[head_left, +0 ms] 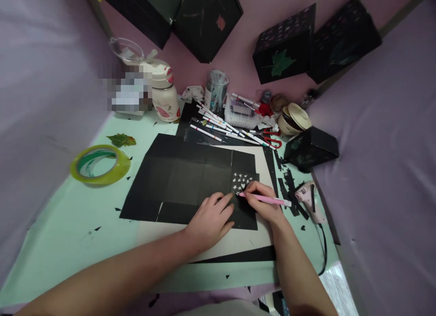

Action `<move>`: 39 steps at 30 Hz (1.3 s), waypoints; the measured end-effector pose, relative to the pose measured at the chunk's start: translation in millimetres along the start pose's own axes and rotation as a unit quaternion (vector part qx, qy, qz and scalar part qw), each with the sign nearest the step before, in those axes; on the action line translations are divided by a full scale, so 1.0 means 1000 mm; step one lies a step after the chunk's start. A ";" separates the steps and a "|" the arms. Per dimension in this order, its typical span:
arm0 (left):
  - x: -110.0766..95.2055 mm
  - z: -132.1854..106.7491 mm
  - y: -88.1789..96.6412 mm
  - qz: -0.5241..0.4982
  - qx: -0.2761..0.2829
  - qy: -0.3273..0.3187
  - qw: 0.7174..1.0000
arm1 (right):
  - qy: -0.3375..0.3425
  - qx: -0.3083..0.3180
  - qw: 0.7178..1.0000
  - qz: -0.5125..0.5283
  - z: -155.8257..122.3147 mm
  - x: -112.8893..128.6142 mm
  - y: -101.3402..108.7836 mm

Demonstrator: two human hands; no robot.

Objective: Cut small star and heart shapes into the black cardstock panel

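Observation:
A black cardboard sheet [184,175] with fold lines lies on the table. Small white star shapes [240,179] and a heart stand out in rows on its right panel. My right hand [264,200] grips a pink pen-shaped craft knife [269,199], its tip down at the lowest stars; the blade is too small to make out. Just left of that tip, my left hand [211,218] lies on the sheet's lower edge with its fingers spread, pressing the cardboard. Under the sheet is a pale board [211,245], with more black card showing at its edges.
Yellow tape roll [76,170] and a leaf [121,139] lie left. Behind are a bottle [165,97], white markers [218,125], red-handled scissors [272,138] and a jar [216,91]. A black box [311,147], black scraps [289,193] and a corded glue gun [310,200] are right. Black boxes hang above.

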State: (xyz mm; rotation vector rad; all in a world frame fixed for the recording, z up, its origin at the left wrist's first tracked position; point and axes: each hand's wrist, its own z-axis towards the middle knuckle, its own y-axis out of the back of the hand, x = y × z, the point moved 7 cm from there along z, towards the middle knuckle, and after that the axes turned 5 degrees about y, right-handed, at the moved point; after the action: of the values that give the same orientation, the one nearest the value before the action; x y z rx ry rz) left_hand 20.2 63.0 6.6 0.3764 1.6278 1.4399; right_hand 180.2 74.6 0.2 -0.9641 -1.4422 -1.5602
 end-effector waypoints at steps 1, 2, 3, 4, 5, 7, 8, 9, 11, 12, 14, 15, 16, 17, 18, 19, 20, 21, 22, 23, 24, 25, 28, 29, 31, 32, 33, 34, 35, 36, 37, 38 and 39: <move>0.000 0.000 0.000 0.001 0.000 0.000 1.000 | 0.001 0.005 1.000 -0.002 0.000 0.001 -0.001; 0.000 0.001 0.000 0.001 0.000 0.000 1.000 | 0.002 0.010 1.000 -0.003 0.000 0.002 -0.002; 0.000 0.001 0.000 0.001 0.001 0.000 1.000 | 0.005 0.013 1.000 -0.004 0.001 0.003 -0.003; -0.001 0.001 0.000 0.000 0.003 -0.001 1.000 | 0.007 0.013 1.000 -0.003 0.001 0.004 -0.003; -0.001 0.001 0.000 0.000 0.004 -0.002 1.000 | 0.008 0.012 1.000 -0.002 0.002 0.004 -0.003; -0.001 0.001 0.000 -0.001 0.004 -0.004 1.000 | 0.009 0.011 1.000 -0.001 0.002 0.004 -0.003; -0.001 0.001 0.000 -0.001 0.004 -0.004 1.000 | 0.008 0.011 1.000 -0.001 0.002 0.004 -0.003; -0.001 0.001 0.000 -0.001 0.004 -0.004 1.000 | 0.007 0.011 1.000 -0.001 0.002 0.003 -0.003; -0.001 0.001 0.000 0.000 0.003 -0.001 1.000 | 0.003 0.014 1.000 0.001 0.002 0.002 -0.003; -0.001 0.001 0.000 0.000 0.002 0.000 1.000 | 0.000 0.015 1.000 0.000 0.002 0.002 -0.004; -0.001 0.001 0.000 0.000 0.000 0.002 1.000 | -0.009 0.017 1.000 -0.004 0.002 0.001 -0.004; 0.000 0.001 0.000 -0.001 0.000 0.003 1.000 | -0.013 0.018 1.000 -0.005 0.002 0.000 -0.004; 0.000 0.001 0.001 -0.002 0.000 0.002 1.000 | -0.015 0.019 1.000 -0.005 0.002 0.000 -0.004; 0.000 0.001 0.001 -0.002 0.000 0.001 1.000 | -0.016 0.020 1.000 -0.004 0.002 0.001 -0.004; 0.000 0.001 0.001 -0.003 0.000 0.001 1.000 | -0.016 0.022 1.000 -0.002 0.002 0.001 -0.005; 0.000 0.001 0.001 -0.004 0.000 0.001 1.000 | -0.015 0.023 1.000 -0.002 0.002 0.001 -0.005; 0.000 0.001 0.002 -0.005 0.001 0.002 1.000 | -0.016 0.024 1.000 -0.002 0.002 0.002 -0.005; -0.001 0.001 0.002 -0.007 0.001 0.002 1.000 | -0.018 0.024 1.000 -0.003 0.002 0.001 -0.005; -0.001 0.001 0.003 -0.008 0.001 0.003 1.000 | -0.021 0.024 0.999 -0.004 0.002 0.001 -0.005; -0.001 0.002 0.003 -0.010 0.001 0.003 1.000 | -0.024 0.024 0.999 -0.004 0.002 0.001 -0.005; -0.001 0.002 0.003 -0.011 0.001 0.002 1.000 | -0.027 0.024 0.999 -0.004 0.002 0.000 -0.006; -0.001 0.002 0.003 -0.011 0.000 0.002 1.000 | -0.028 0.024 0.999 -0.005 0.002 0.000 -0.006; -0.001 0.002 0.002 -0.012 0.001 0.001 1.000 | -0.031 0.022 0.999 -0.011 0.003 0.000 -0.006; -0.001 0.002 0.002 -0.013 0.002 0.000 1.000 | -0.032 0.021 0.999 -0.013 0.003 0.000 -0.005; 0.000 0.002 0.001 -0.015 0.005 0.002 1.000 | -0.033 0.021 0.999 -0.015 0.003 0.000 -0.005; 0.000 0.002 0.001 -0.016 0.006 0.002 1.000 | -0.035 0.022 0.999 -0.016 0.004 0.000 -0.006; 0.000 0.002 0.002 -0.017 0.007 0.004 1.000 | -0.037 0.023 0.999 -0.017 0.004 -0.001 -0.006; 0.000 0.002 0.002 -0.018 0.008 0.005 1.000 | -0.037 0.023 0.999 -0.020 0.004 -0.001 -0.006; 0.000 0.002 0.001 -0.018 0.009 0.006 1.000 | -0.034 0.022 0.999 -0.022 0.004 -0.001 -0.006; 0.001 0.002 0.001 -0.019 0.010 0.006 1.000 | -0.030 0.021 0.999 -0.026 0.004 -0.001 -0.006; 0.001 0.002 0.001 -0.019 0.010 0.006 1.000 | -0.024 0.020 0.999 -0.029 0.005 0.000 -0.006; 0.001 0.002 0.001 -0.020 0.011 0.006 1.000 | -0.017 0.019 0.999 -0.031 0.005 0.000 -0.006; 0.001 0.002 0.001 -0.020 0.012 0.007 1.000 | -0.012 0.018 0.999 -0.031 0.005 0.001 -0.006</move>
State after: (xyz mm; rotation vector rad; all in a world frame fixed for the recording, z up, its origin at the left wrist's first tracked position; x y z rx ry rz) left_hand 21.0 65.2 6.8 0.3465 1.6554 1.3962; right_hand 174.1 79.8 -1.3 -0.9279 -1.5261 -1.5668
